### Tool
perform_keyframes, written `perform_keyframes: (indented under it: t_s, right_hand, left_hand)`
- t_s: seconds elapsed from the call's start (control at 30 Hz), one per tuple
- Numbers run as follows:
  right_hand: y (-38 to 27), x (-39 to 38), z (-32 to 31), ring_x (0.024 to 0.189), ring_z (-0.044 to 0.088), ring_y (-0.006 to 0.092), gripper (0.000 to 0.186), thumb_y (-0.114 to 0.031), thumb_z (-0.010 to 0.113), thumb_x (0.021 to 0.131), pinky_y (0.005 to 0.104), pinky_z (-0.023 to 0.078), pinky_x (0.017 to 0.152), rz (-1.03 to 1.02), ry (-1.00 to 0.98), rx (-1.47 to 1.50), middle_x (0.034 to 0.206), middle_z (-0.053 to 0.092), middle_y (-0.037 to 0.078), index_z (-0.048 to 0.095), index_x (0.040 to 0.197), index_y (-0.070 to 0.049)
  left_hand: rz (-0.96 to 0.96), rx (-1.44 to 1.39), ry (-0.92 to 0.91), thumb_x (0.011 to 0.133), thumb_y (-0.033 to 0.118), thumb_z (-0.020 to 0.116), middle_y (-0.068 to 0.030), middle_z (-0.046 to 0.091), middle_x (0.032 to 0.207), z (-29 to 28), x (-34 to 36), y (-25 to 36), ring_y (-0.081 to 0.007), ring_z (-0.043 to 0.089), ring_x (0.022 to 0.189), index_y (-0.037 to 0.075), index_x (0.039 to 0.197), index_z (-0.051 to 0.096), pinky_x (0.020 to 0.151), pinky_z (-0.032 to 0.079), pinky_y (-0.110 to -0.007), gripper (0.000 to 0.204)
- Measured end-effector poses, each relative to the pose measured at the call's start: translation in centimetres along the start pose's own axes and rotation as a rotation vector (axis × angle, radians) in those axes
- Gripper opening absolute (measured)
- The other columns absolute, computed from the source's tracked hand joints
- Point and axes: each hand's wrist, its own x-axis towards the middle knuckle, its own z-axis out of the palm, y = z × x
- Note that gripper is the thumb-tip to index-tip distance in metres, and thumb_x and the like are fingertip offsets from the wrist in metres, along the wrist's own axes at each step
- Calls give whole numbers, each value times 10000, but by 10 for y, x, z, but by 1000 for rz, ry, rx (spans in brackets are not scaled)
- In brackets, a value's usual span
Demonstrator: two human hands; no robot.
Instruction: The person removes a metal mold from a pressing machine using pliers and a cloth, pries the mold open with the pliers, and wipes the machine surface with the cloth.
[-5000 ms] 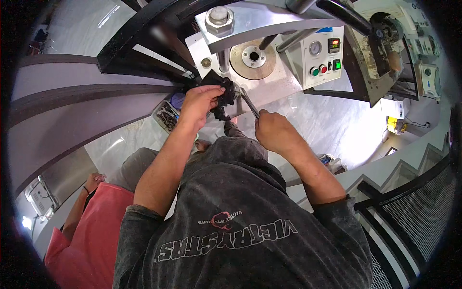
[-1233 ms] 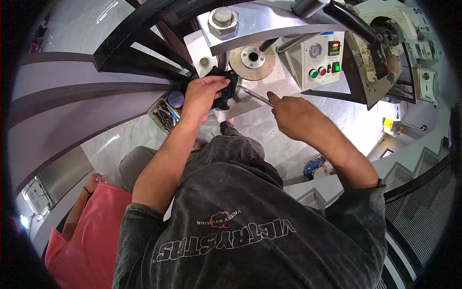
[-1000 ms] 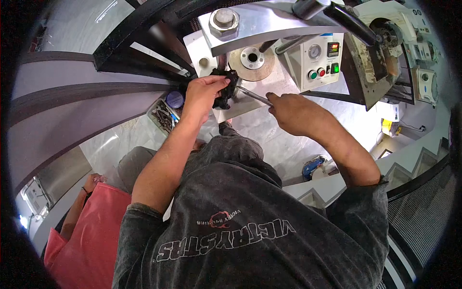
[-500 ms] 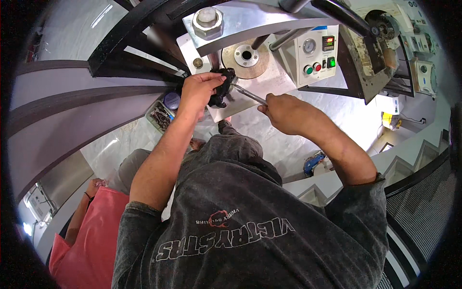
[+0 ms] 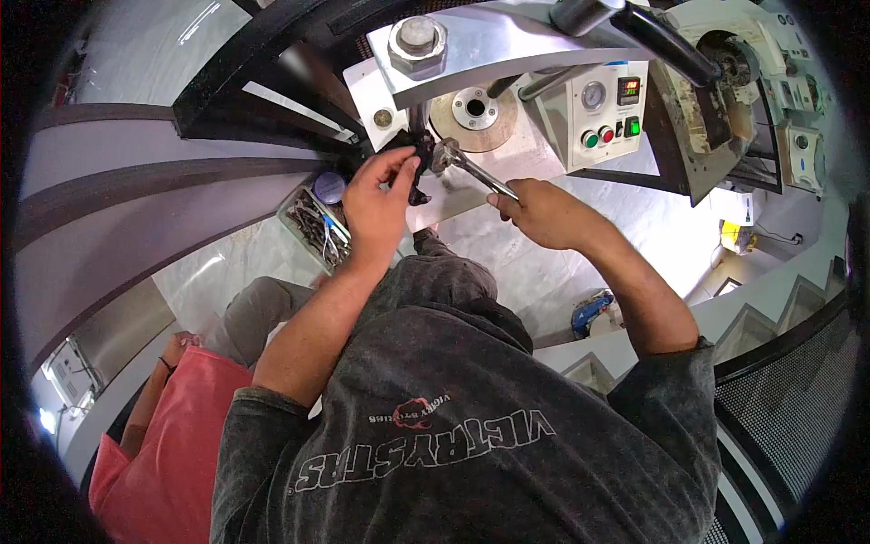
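Note:
A black, irregular part (image 5: 419,193) lies on the white plate of the machine, just left of its round disc. My left hand (image 5: 379,201) is over the part's near side, thumb and forefinger drawn into a pinch. Whether anything small sits between those fingertips is hidden. In my right hand (image 5: 546,212) is a shiny metal wrench (image 5: 478,170), closed fingers around its handle end. The wrench's wide head points up and left, right beside the black part; whether the two touch I cannot tell.
A thick metal arm with a large hex bolt (image 5: 417,38) spans above the plate. To the right stands a control box (image 5: 603,113) with gauge and buttons. Below left is a bin of metal pieces (image 5: 308,220). A person in a red shirt (image 5: 181,435) sits at lower left.
The wrench has turned, its broad head now showing, and lifted slightly from the black part. My left hand has shifted lower on the part, its grip changed. The view has moved a little.

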Motion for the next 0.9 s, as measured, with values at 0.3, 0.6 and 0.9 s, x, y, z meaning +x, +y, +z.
perform_keyframes:
  t_s: [0.3, 0.6, 0.9]
  right_hand:
    - [-18, 11, 2, 708, 633, 295, 486, -417, 460, 985, 399, 496, 675, 10, -81, 27, 774, 636, 179, 620, 903, 34]
    - [-7, 41, 20, 774, 631, 378, 463, -388, 465, 984, 436, 483, 739, -157, 33, -100, 829, 647, 220, 622, 885, 36]
    - [-2, 32, 33, 769, 630, 357, 436, -357, 470, 986, 429, 480, 743, -95, 44, 8, 784, 646, 199, 614, 869, 38]
  left_hand:
    - [366, 229, -59, 809, 27, 704, -93, 665, 909, -11, -1, 9, -227, 624, 802, 32, 977, 710, 722, 503, -317, 168]
    - [178, 343, -78, 787, 58, 734, -91, 675, 897, -32, 19, -20, -216, 616, 772, 37, 942, 724, 717, 498, -306, 156]
    - [455, 282, -16, 782, 28, 726, -87, 673, 879, -19, 9, -10, -226, 628, 821, 41, 934, 728, 733, 503, -312, 153]
